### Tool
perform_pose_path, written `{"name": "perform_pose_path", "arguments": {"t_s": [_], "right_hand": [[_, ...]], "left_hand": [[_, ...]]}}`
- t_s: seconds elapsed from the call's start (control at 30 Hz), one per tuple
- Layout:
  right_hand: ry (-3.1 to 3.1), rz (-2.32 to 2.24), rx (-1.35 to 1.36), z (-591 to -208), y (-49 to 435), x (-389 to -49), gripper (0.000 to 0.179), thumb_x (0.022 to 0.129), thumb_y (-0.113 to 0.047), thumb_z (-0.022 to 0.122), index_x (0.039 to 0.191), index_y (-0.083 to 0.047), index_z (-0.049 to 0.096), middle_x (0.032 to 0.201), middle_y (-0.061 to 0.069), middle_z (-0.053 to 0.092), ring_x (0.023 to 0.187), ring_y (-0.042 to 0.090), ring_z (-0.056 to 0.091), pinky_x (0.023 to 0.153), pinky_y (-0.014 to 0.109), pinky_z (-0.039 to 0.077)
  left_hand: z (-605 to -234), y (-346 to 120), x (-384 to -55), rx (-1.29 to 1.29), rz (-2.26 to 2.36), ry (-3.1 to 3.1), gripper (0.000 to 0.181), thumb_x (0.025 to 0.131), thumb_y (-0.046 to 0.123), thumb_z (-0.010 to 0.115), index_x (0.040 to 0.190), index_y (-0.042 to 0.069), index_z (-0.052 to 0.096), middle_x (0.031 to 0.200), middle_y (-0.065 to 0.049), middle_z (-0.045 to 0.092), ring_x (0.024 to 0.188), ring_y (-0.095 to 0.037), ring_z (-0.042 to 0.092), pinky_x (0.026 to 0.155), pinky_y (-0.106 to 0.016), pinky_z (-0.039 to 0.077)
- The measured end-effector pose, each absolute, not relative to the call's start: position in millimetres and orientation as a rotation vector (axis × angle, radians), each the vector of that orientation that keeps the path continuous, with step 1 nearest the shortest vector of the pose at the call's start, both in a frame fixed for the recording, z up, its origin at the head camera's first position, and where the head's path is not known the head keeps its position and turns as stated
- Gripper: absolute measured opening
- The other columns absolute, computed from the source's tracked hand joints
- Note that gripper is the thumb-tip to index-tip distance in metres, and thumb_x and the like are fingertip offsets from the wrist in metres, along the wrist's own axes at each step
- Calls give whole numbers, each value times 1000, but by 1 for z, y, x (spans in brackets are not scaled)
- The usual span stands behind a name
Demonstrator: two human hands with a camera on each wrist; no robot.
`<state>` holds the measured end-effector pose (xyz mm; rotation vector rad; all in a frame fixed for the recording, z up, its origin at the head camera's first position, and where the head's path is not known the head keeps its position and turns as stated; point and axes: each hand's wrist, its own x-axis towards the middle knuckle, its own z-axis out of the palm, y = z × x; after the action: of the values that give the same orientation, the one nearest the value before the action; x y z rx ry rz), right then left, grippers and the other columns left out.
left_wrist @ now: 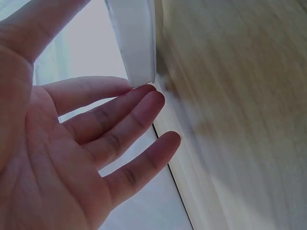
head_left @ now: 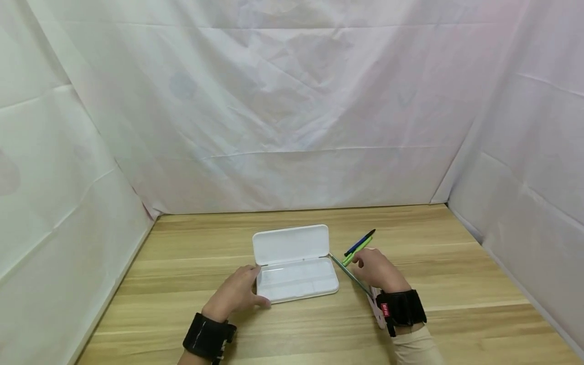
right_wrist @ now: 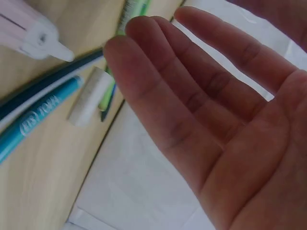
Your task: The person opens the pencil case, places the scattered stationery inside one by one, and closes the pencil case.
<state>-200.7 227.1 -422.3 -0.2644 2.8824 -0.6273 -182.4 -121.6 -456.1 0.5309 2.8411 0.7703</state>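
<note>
A white pencil case (head_left: 298,280) lies with its lid raised. My left hand (head_left: 235,290) is at its left end, thumb by the front corner and fingers by the hinge side. In the left wrist view, that hand's fairly straight fingers (left_wrist: 136,117) reach the corner of the case (left_wrist: 136,48). Over the pens to the right is my right hand (head_left: 377,271), its fingers (right_wrist: 158,105) loosely extended in the right wrist view. Just beyond its fingertips lie a green pen (head_left: 358,250) and a blue pen (head_left: 360,242).
A long dark green pencil (head_left: 349,275) slants between the case and my right hand. Partly under the right wrist is a pale pink object (head_left: 377,310), with a white tip (right_wrist: 60,50). The right wrist view also shows a teal lettered pen (right_wrist: 41,117) and a short white piece (right_wrist: 90,96).
</note>
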Motion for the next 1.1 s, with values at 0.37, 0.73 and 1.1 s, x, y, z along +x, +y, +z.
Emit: {"name": "perform_pose_path", "arguments": {"t_s": [0.37,0.73,1.1], "right_hand": [[2879,-604,-221,-436,222,-204,19,84,-6,73,101,2,71,90,13,68,80,22,63,64,35,55],[2882,-592,-184,-444,223,-204,17,79,-1,75,96,1,73,85,9,68,74,18,59,59,31,52],[2897,-590,-193,-446,224,-203,13,79,3,73,92,1,73,82,7,67,71,17,56,58,30,50]], "left_hand": [[-457,-118,-181,516,806,2811,91,68,31,91,140,-7,50,142,-24,51,132,-41,46,112,-53,40],[-458,-115,-181,511,845,2785,92,68,29,91,141,-6,49,144,-24,50,134,-41,45,112,-54,38],[-458,-113,-183,535,843,2782,91,68,29,91,140,-8,48,143,-25,49,134,-42,44,112,-55,38]]}}
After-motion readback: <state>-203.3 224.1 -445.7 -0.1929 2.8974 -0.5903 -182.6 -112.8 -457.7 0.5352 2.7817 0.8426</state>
